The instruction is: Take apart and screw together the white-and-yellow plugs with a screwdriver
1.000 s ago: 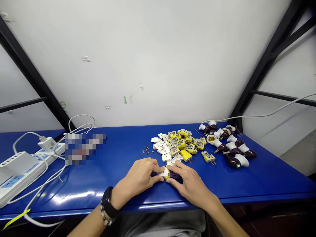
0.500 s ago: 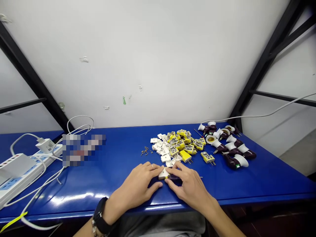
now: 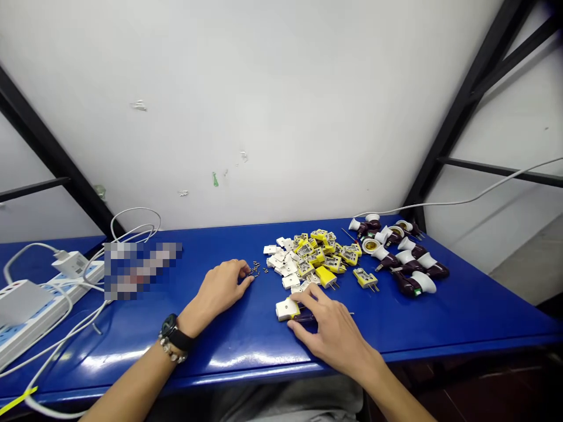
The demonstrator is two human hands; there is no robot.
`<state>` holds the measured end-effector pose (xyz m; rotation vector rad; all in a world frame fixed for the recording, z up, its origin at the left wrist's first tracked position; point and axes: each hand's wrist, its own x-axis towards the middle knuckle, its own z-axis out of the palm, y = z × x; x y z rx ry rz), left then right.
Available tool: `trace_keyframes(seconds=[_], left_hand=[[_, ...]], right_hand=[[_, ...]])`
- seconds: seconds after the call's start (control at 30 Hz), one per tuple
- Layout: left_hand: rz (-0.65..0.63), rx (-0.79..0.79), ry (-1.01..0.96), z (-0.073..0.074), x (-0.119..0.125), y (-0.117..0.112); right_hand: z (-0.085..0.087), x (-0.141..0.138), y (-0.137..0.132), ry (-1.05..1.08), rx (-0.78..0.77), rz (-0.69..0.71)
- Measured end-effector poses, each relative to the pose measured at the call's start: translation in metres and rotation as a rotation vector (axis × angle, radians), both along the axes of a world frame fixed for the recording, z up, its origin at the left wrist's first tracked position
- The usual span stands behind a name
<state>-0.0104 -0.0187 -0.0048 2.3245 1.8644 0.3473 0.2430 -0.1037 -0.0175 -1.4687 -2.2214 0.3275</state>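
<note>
My right hand (image 3: 331, 328) rests on the blue table (image 3: 211, 334), its fingers closed around a dark-handled screwdriver (image 3: 303, 318) and touching a white and yellow plug (image 3: 287, 308). My left hand (image 3: 220, 288) reaches to the left of it, fingertips pinched at a small scatter of screws (image 3: 259, 269). Whether a screw is between the fingers is too small to see. Just behind the plug lies a heap of white and yellow plug halves (image 3: 310, 259).
Several dark lamp sockets with white ends (image 3: 402, 258) lie at the right rear. A white power strip (image 3: 26, 305) with a charger (image 3: 70, 264) and cables sits at the left. A blurred patch (image 3: 138, 266) covers something beside it. Black frame bars rise at both sides.
My left hand has let go of the plug and moved left and back to the screws. My right hand stays at the plug with the screwdriver.
</note>
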Motion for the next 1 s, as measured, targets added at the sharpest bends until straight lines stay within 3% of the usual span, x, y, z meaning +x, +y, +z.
trace_keyframes(seconds=[0.13, 0.33, 0.57, 0.67, 0.8, 1.0], left_hand=[[-0.008, -0.018, 0.052, -0.002, 0.007, 0.006], [-0.038, 0.038, 0.321, -0.009, 0.014, -0.001], [-0.075, 0.211, 0.307, -0.019, 0.017, -0.008], [-0.063, 0.277, 0.227, -0.023, 0.018, -0.01], [-0.088, 0.204, 0.014, -0.017, 0.016, -0.01], [-0.225, 0.05, -0.631, 0.009, 0.024, -0.022]], right_hand=[[-0.004, 0.003, 0.002, 0.184, 0.07, 0.0], [-0.006, 0.006, 0.003, 0.576, 0.362, 0.054], [0.005, 0.011, 0.002, 0.694, 0.507, -0.074], [0.004, 0.014, 0.003, 0.726, 0.51, -0.106], [0.002, 0.016, 0.004, 0.768, 0.495, -0.119], [0.015, 0.012, 0.005, 0.907, 0.475, -0.168]])
